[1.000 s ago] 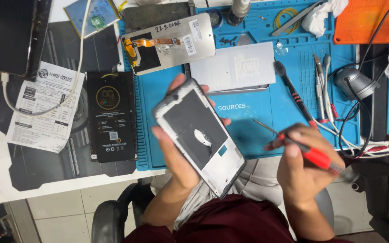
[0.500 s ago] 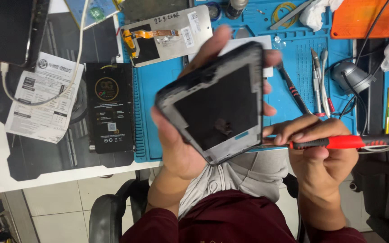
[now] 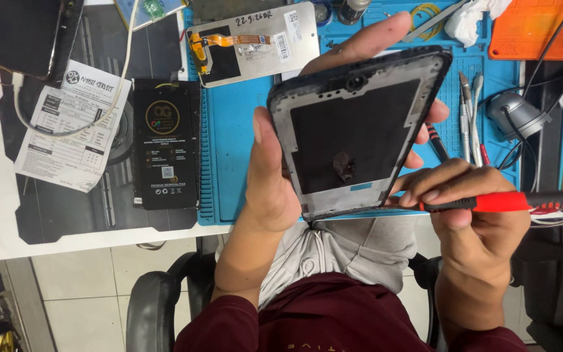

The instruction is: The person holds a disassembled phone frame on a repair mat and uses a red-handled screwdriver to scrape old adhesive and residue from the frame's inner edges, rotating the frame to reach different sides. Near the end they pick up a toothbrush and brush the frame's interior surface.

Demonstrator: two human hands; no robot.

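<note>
The phone frame [image 3: 356, 133] is up off the blue mat [image 3: 236, 130], open side facing the camera, long axis tilted, camera-hole end toward the upper right. The left hand [image 3: 275, 176] clasps it, thumb along the near edge. The right hand [image 3: 470, 208] pinches a red-handled screwdriver [image 3: 503, 202], lying level beside the frame's lower corner.

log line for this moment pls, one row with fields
left hand: holds phone frame up | right hand: grips red-handled tool, tip at frame's lower edge | under: blue mat
</note>
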